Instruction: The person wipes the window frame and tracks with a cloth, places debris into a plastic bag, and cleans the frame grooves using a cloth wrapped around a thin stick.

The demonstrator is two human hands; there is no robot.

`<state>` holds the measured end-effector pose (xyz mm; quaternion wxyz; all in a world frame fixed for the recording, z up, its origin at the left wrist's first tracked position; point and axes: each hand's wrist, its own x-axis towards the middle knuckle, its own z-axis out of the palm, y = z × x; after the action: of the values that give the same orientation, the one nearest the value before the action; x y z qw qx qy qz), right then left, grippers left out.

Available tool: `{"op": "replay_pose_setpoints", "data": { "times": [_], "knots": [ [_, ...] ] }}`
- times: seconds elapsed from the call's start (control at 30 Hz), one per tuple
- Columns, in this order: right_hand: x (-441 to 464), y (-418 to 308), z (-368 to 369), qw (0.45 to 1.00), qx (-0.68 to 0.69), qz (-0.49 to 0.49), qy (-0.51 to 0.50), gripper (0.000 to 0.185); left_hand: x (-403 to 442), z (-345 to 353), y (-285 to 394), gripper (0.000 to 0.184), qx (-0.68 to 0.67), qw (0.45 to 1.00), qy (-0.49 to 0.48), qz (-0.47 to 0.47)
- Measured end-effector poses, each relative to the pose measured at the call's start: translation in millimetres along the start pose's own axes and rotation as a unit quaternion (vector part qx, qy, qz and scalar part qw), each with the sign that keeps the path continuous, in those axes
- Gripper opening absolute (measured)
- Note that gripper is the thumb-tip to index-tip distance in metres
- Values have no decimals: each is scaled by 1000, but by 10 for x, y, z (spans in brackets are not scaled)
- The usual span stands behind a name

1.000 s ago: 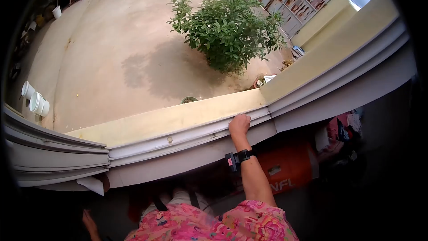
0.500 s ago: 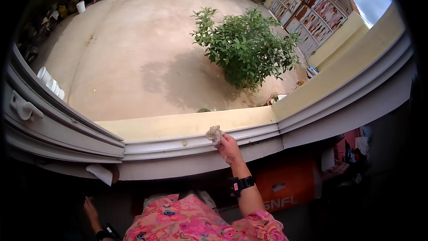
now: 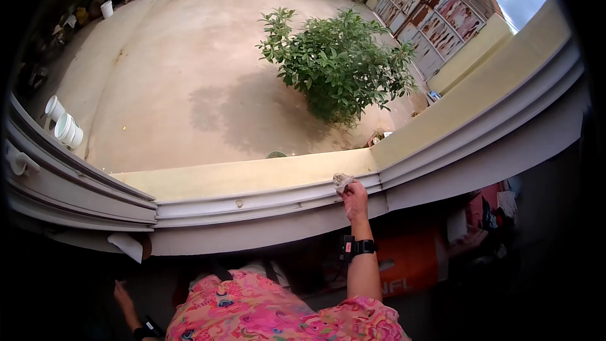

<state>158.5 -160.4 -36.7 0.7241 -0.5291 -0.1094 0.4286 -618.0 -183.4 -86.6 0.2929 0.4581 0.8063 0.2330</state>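
Note:
My right hand (image 3: pixel 355 201) is closed on a crumpled, greyish rag (image 3: pixel 342 182), pinched in the fingertips. It is at the right part of the white window track (image 3: pixel 265 205), close to the corner of the frame. Whether the rag touches the track or hangs just over it is hard to tell. Down at the lower left, in dim light, my left hand (image 3: pixel 124 297) is low beside my body, fingers stretched out and holding nothing that I can see. A small brownish spot (image 3: pixel 239 203) marks the track.
A window sash with a handle (image 3: pixel 22 163) stands at the left. White paper (image 3: pixel 129 246) sticks out below the sill. An orange box (image 3: pixel 410 262) lies under the right arm. Outside are a leafy bush (image 3: pixel 341 63), white buckets (image 3: pixel 66 131) and a rusty gate (image 3: pixel 432 16).
My right hand has moved right along the window track with the rag, nearer the corner. The whole view has shifted slightly. My left hand stays low at the left.

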Motion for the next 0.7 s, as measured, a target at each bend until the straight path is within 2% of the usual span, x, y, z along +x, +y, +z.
{"op": "replay_pose_setpoints", "data": {
  "times": [0.07, 0.1, 0.13, 0.17, 0.23, 0.27, 0.33, 0.47, 0.6, 0.63, 0.67, 0.7],
  "knots": [
    [134, -200, -96, 975, -161, -93, 124, 12, -78, -23, 69, 49, -1, 1000, 20, 22],
    [256, -270, -283, 927, -310, -125, 171, 10, -77, -17, 29, 49, 0, 1000, 19, 22],
    [343, -343, -402, 854, -450, -154, 213, 9, -66, -26, -57, 49, 9, 999, 30, 33],
    [399, -370, -518, 853, -451, -153, 214, 9, -59, -31, -143, 49, 18, 998, 40, 44],
    [436, -461, -553, 680, -663, -208, 233, 15, -57, -49, -262, 49, 26, 997, 39, 56],
    [448, -469, -558, 681, -663, -206, 234, 15, -34, -72, -302, 48, 34, 996, 40, 69],
    [458, -467, -524, 583, -756, -134, 267, 16, -71, -117, -219, 49, 54, 995, 36, 70],
    [631, -231, -526, 549, -775, -64, 308, 17, -59, -164, -186, 48, 81, 994, 36, 70],
    [371, 136, 62, 522, -811, -122, 234, 17, -12, -96, -186, 48, 68, 994, 32, 77],
    [218, 250, 277, 584, -759, -151, 243, 18, -9, -79, -198, 49, 68, 995, 33, 66],
    [137, 444, 364, 555, -789, -185, 188, 13, 4, -51, -195, 49, 68, 996, 33, 56],
    [25, 614, 498, 587, -761, -219, 170, 11, 14, -6, -162, 49, 65, 996, 29, 59]
  ]
}}
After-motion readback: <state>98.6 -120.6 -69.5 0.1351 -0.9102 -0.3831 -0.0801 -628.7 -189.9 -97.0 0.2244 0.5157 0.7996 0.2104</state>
